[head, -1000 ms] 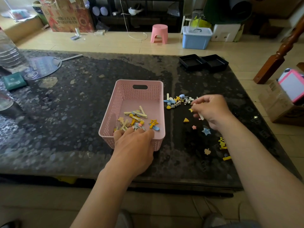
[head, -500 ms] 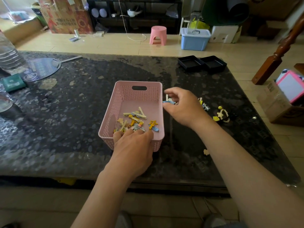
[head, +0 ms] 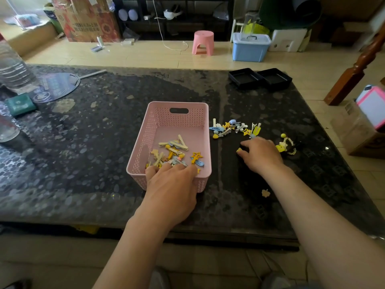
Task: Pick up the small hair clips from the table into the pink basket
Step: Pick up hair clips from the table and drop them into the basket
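The pink basket [head: 177, 119] stands mid-table with several small hair clips [head: 175, 151] in its near half. My left hand [head: 170, 184] grips the basket's near rim, fingers hooked inside. To the right of the basket, my right hand [head: 260, 155] rests low on the table, its fingertips pinched on a small yellow clip [head: 239, 150]. A loose pile of clips [head: 233, 129] lies just beyond that hand. A yellow cluster [head: 284, 144] sits to its right, and one pale clip [head: 265, 192] lies alone beside my right forearm.
Two black trays [head: 259, 79] sit at the table's far right corner. At the far left are a water bottle [head: 14, 67], a hand fan [head: 56, 84], a green box [head: 20, 104] and a glass [head: 6, 130]. The table's front edge runs under my forearms.
My right hand went from the clip pile to the basket's right rim, then back down onto the table by the yellow clip. The left hand stayed on the basket.
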### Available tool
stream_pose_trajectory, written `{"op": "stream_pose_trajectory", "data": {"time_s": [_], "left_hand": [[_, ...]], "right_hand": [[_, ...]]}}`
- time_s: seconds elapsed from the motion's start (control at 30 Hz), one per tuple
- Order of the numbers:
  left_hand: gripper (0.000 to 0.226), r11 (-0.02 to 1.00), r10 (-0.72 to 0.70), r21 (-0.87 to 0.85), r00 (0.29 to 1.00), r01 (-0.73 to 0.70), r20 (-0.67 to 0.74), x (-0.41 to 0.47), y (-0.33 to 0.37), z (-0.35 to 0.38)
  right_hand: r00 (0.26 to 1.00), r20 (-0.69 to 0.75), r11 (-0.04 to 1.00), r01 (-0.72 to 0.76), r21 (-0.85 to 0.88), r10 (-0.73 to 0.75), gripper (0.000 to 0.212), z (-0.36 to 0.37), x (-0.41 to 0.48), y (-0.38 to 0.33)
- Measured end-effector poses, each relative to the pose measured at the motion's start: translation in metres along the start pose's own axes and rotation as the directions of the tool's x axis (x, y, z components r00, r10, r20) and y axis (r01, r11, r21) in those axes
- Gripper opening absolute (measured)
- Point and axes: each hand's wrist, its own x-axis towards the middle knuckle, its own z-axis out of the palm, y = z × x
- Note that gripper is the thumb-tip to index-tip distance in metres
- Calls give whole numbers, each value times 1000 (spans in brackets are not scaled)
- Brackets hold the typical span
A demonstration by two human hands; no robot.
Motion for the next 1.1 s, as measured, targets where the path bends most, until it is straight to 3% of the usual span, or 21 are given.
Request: {"op": "stream_pose_trajectory", "data": {"time_s": [0.1,0.3,0.47,0.6,0.7,0.8,0.93,1.1], "left_hand": [[13,1000,1,-2,1000,-1,-3,0,0,1],[15,1000,-1,1,1000,1,5,0,0,0],[14,1000,0,-4,1000,0,11,-1,0,-1],[14,1000,-2,3,1000,2,12,0,0,-1],[14,1000,-2,2,1000,2,7,0,-1,-1],[13,1000,-1,4,1000,1,6,-1,-1,0],[14,1000,-4,-6,1000,4,-5,-2,0,-1],[16,1000,-17,-7,1000,17,12,-2,2,-3]], "right_hand": [[997,-61,999,44,-12,-45,23,-2,-4,-7],[997,-57,997,47,-56,-50,18,-2,-7,-14],[999,-49,991,12,137,-5,15,-6,-10,-16],[984,-171,928,115,354,-57,20,-28,-18,-32],[960,-251,897,219,384,-127,20,-39,-24,-53],[959,-251,903,223,366,-135,9,-38,-25,-61],[984,-157,978,112,175,-85,39,-22,-20,-50],[988,-17,988,-152,27,153,84,-11,-3,-12]]}}
